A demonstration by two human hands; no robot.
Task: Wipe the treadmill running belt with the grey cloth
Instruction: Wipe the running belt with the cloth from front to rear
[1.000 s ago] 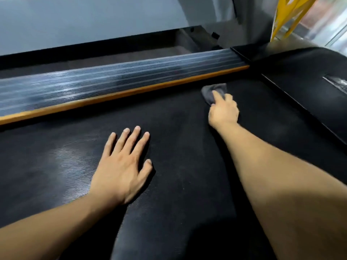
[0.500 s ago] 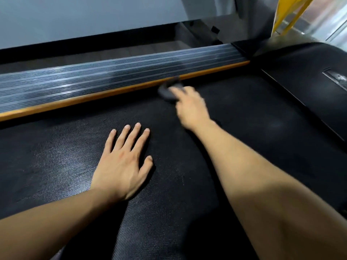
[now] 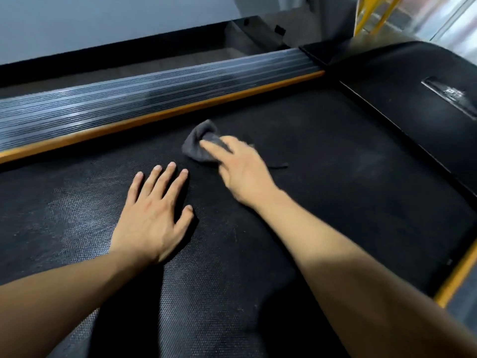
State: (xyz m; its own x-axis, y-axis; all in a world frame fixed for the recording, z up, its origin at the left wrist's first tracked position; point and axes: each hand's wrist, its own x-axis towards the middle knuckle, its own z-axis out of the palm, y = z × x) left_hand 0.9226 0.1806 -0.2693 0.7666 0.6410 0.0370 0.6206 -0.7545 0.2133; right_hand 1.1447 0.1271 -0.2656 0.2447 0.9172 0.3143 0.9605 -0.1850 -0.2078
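Since earlier, right hand (image 3: 242, 167) slid leftward, fingers pressing one grey cloth (image 3: 200, 143) on running belt (image 3: 348, 182); left hand (image 3: 152, 215) flat, fingers spread, empty.

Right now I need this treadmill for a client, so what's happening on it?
A person is cleaning it by hand. Their right hand presses a small crumpled grey cloth onto the black textured running belt, close to the orange-edged ribbed side rail. Their left hand lies flat on the belt beside it, fingers spread, holding nothing. The right hand is blurred, so it seems to be mid-wipe. Pale dusty patches show on the belt, so the job looks unfinished.
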